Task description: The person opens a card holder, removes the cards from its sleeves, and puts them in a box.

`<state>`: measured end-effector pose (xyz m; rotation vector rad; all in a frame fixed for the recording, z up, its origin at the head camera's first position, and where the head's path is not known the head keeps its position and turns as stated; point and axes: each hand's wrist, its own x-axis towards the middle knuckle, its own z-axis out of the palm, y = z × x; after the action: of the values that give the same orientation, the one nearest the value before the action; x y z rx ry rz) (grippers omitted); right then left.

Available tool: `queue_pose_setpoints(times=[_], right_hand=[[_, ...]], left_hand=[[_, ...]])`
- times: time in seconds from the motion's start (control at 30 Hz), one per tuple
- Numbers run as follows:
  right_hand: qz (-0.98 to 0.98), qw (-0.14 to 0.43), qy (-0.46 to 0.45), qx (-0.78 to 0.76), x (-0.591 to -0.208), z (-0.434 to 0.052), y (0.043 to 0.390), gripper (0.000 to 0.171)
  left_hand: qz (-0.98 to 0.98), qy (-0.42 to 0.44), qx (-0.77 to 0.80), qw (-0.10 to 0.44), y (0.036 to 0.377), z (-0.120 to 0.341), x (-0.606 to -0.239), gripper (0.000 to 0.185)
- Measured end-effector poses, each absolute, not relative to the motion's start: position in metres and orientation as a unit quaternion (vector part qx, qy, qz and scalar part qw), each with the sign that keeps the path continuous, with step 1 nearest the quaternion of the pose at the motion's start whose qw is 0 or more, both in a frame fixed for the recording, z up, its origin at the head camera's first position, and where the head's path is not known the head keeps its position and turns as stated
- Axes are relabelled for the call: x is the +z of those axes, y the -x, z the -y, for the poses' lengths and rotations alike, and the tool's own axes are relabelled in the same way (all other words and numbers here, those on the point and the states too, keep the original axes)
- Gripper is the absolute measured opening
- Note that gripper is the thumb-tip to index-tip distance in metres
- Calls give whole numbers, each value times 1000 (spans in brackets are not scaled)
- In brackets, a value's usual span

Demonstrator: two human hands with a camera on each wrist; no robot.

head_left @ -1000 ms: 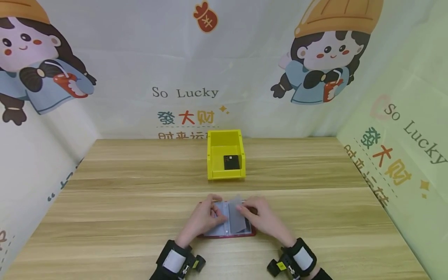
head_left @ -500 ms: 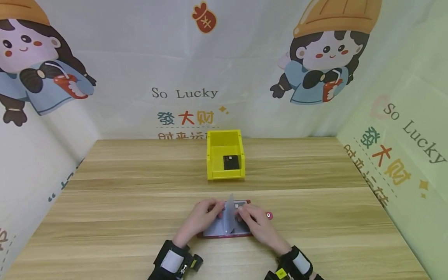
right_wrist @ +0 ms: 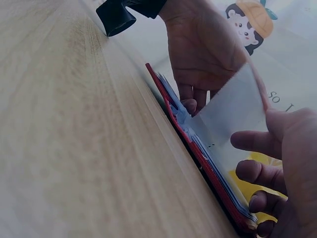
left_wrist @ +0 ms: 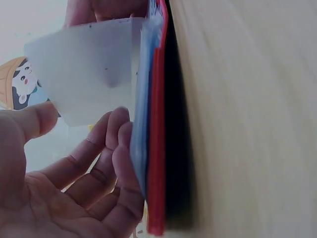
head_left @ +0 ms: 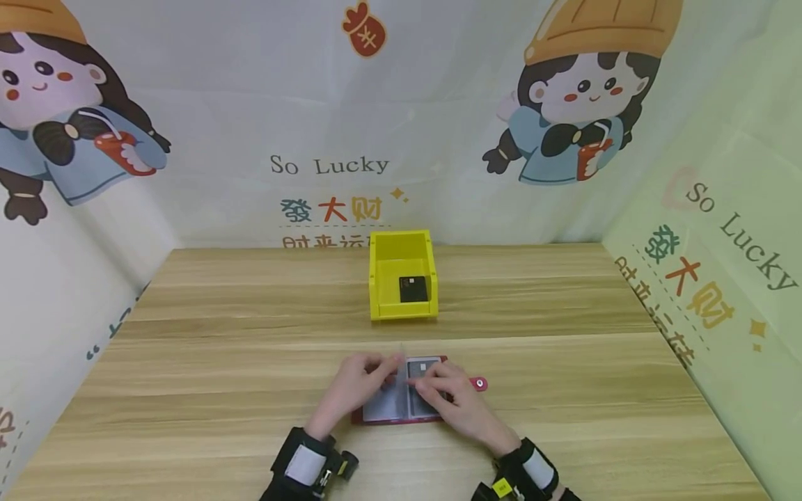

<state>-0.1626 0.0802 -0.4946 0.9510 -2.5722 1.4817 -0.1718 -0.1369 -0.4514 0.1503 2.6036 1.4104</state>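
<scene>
The right hand pinches a clear sleeve between thumb and forefinger, its other fingers curled over the right-hand page. The left hand rests relaxed fingers on the left-hand pages, thumb by the sleeve's edge. The sleeve, a frosted plastic leaf, stands tilted up from the spine of a card holder: red cover, stacked grey-blue pockets, lying open on the table near the front edge, its strap with a snap sticking out to the right. Behind it, well apart, a yellow bin holds a black card. Cartoon-printed walls enclose the table.
</scene>
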Motion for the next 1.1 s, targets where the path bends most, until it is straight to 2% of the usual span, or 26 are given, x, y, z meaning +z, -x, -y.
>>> queue_pose_setpoints(times=[0.13, 0.23, 0.4, 0.6, 0.7, 0.8, 0.93, 1.1], right_hand=[[839, 29, -323, 437, -496, -79, 162, 23], [851, 44, -337, 400, -496, -78, 161, 23], [864, 46, -343, 365, -496, -77, 160, 25], [859, 55, -333, 386, -496, -79, 161, 26], [863, 74, -309, 394, -498, -83, 164, 27], [878, 85, -271, 385, -498, -89, 168, 30], [900, 75, -224, 368, -497, -98, 173, 36], [914, 64, -209, 342, -495, -105, 177, 43]], left_hand=[[-876, -47, 474, 81, 173, 140, -451, 44], [-880, -51, 468, 66, 172, 142, -451, 37], [-894, -41, 445, 31, 170, 145, -450, 15], [-902, -11, 430, 21, 168, 148, -447, 8], [-905, -3, 424, 23, 167, 149, -447, 9], [-909, 8, 415, 30, 167, 151, -447, 18], [-913, 20, 405, 42, 167, 152, -448, 35], [-912, 27, 406, 52, 169, 153, -449, 42]])
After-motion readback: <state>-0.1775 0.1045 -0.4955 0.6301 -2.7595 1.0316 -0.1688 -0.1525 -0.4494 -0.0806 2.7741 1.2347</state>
